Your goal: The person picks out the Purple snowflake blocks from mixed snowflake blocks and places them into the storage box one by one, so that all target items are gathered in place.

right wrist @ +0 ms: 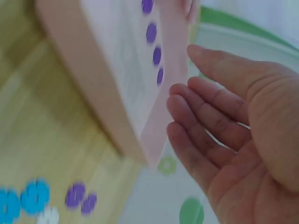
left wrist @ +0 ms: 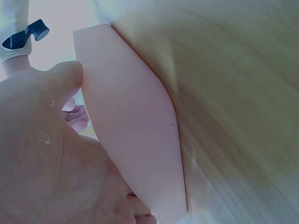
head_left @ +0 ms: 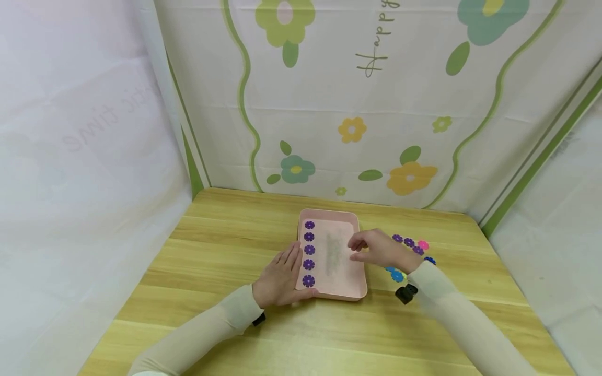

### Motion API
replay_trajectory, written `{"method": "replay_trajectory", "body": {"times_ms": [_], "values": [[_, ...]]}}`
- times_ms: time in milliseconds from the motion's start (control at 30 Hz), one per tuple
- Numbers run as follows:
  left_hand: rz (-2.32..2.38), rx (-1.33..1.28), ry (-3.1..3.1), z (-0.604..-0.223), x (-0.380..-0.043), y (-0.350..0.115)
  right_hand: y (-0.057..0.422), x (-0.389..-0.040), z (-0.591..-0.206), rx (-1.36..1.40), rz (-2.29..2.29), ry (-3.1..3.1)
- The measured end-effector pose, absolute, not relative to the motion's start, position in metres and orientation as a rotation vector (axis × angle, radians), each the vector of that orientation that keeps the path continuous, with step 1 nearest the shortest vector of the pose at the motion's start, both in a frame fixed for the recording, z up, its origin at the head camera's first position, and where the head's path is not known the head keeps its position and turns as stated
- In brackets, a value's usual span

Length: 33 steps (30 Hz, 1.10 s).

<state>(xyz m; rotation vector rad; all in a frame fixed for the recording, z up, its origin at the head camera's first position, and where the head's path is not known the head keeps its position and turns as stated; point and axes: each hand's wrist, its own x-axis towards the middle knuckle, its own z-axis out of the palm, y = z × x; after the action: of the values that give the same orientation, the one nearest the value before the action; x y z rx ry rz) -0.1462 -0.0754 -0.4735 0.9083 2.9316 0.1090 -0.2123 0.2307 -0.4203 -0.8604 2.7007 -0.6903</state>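
Observation:
A pink rectangular tray lies on the wooden table. Along its left side runs a column of several purple flower-shaped discs. My left hand rests against the tray's left edge with fingers extended, its thumb by the near left corner; the left wrist view shows the palm close beside the pink outer wall. Over the tray's right side hovers my right hand. Its fingers are loosely bent, thumb apart from them, and the right wrist view shows nothing between them.
Right of the tray, partly behind the right wrist, lie loose flower discs: purple, pink, dark blue and light blue. A white curtain with printed flowers stands along the table's far edge, with white cloth at both sides.

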Motion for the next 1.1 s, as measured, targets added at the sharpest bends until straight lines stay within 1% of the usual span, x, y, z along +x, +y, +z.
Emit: {"method": "replay_trajectory", "body": {"times_ms": [267, 600, 867, 1100], "values": [[0.106, 0.941, 2.942, -0.471, -0.145, -0.077, 0.289, -0.227, -0.415, -0.863, -0.546, 2.806], [0.113, 0.933, 2.933, -0.473, -0.145, -0.077, 0.357, -0.241, -0.44, -0.718, -0.377, 2.892], [0.124, 0.911, 2.917, -0.474, -0.146, -0.077, 0.393, -0.241, -0.457, -0.561, -0.343, 2.881], [0.106, 0.923, 2.927, -0.475, -0.147, -0.078, 0.409, -0.241, -0.473, -0.603, -0.317, 2.945]]}}
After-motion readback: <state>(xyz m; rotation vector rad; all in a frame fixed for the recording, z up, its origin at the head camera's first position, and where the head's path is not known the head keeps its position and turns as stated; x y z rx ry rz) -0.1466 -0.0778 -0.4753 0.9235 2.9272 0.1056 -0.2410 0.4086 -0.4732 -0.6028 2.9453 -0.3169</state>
